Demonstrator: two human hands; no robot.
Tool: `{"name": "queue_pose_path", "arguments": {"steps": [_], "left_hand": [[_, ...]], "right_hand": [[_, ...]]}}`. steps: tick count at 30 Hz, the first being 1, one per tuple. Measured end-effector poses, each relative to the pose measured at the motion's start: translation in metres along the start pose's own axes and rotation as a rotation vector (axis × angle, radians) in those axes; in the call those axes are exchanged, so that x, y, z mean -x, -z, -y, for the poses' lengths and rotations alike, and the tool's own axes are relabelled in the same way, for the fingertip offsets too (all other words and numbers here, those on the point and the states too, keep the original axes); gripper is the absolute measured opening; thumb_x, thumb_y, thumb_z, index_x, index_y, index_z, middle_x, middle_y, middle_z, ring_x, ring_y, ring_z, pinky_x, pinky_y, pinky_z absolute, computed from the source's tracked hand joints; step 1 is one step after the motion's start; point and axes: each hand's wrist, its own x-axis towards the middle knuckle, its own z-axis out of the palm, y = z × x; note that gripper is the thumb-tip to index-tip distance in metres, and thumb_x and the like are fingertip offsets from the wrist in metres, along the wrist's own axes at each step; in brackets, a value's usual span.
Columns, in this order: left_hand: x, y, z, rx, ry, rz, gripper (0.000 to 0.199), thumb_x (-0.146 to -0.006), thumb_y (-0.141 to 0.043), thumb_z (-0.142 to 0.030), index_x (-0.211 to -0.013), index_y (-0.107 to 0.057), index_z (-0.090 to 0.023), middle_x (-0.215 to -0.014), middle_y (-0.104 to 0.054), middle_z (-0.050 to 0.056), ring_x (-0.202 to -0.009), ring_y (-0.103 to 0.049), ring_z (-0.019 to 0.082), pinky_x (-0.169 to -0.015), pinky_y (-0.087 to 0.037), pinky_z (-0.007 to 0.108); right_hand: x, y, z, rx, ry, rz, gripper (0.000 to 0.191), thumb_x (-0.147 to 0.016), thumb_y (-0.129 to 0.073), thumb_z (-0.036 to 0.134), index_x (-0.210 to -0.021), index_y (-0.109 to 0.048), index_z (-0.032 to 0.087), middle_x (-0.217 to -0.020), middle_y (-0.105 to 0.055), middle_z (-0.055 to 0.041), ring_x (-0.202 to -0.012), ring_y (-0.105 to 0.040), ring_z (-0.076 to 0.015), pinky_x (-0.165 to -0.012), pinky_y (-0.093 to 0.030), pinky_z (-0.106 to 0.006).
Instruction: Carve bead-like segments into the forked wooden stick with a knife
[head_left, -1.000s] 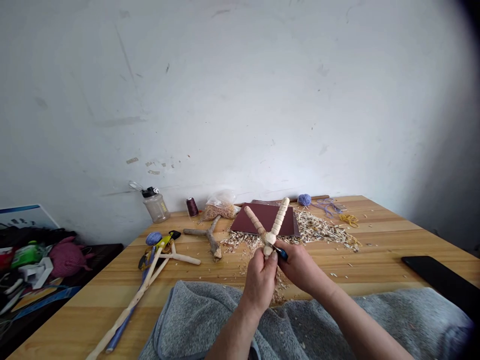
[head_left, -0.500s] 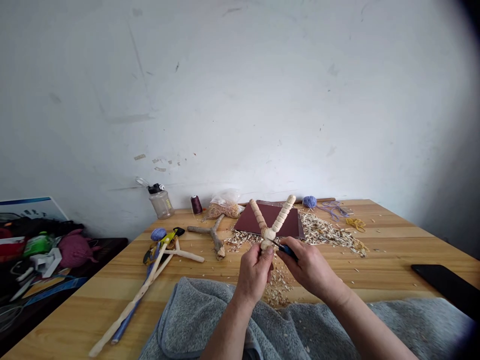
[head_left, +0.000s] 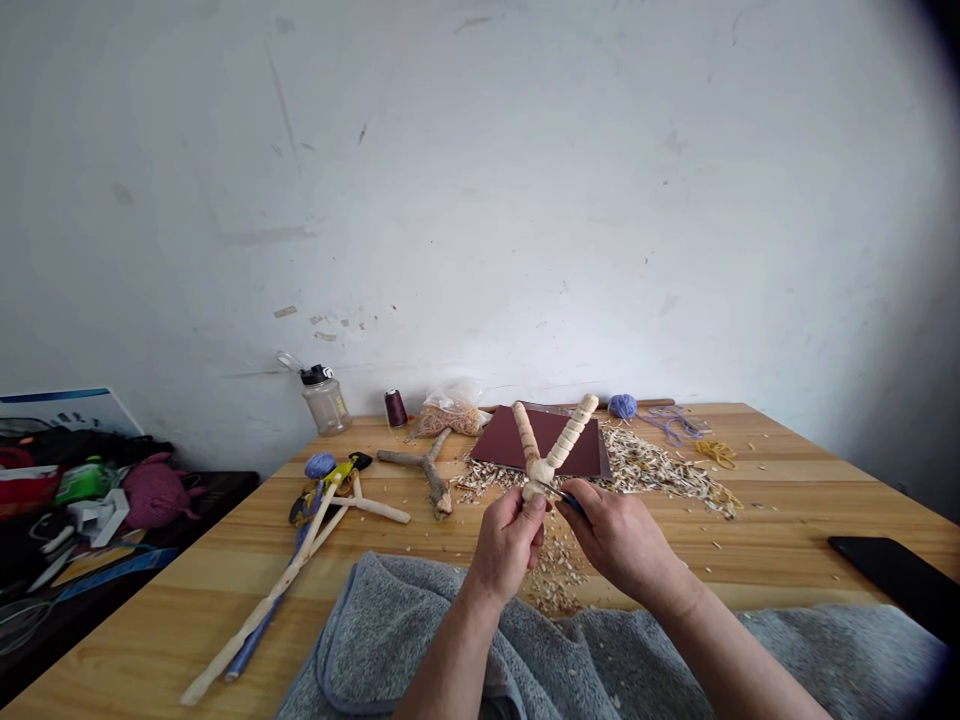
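A Y-shaped forked stick (head_left: 568,438), peeled pale with ringed grooves along both prongs, stands upright over the table. Its lower stem is wrapped by my left hand (head_left: 508,540), thumb resting near the fork. My right hand (head_left: 619,535) is closed round the dark blue handle of a carving knife (head_left: 571,502). The thin metal blade touches the stem just below the fork. Most of the handle is hidden inside my right fingers. Behind the stick lies a dark red sheet (head_left: 499,440), with wood shavings (head_left: 652,465) heaped to its right.
An unpeeled forked branch (head_left: 435,485), long peeled sticks (head_left: 262,610) and a yellow-handled tool (head_left: 341,470) lie to the left. At the back stand a bottle (head_left: 326,405) and a thread spool (head_left: 395,408). A grey towel (head_left: 405,620) covers the front edge; a black flat object (head_left: 892,570) lies right.
The forked stick has tilted slightly to the right in my left hand. The knife blade has shifted a little at the stem, and the whole view has moved slightly.
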Motion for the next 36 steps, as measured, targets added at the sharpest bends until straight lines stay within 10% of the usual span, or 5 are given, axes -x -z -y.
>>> {"name": "queue_pose_path", "arguments": {"steps": [27,36], "left_hand": [[0.006,-0.001,-0.004,-1.194,-0.281,-0.089,0.016,-0.089,-0.036,-0.026,-0.093,-0.049,-0.017,-0.077,-0.064,0.008,-0.069,-0.06,0.022,-0.056,-0.031,0.03],[-0.002,-0.004,0.006,-0.829,-0.229,-0.207,0.01,-0.083,-0.046,-0.023,-0.084,-0.055,-0.02,-0.073,-0.061,0.002,-0.067,-0.055,0.016,-0.056,-0.031,0.025]], "right_hand": [[-0.002,-0.004,0.004,-0.11,-0.133,0.148,0.022,-0.092,-0.034,0.033,-0.093,-0.052,0.019,-0.077,-0.067,-0.0059,-0.068,-0.061,-0.0178,-0.056,-0.031,-0.025],[-0.002,0.004,0.004,-0.427,-0.083,0.139,0.025,-0.091,-0.034,0.038,-0.086,-0.051,0.02,-0.065,-0.06,-0.0004,-0.055,-0.051,-0.0123,-0.052,-0.032,-0.022]]}}
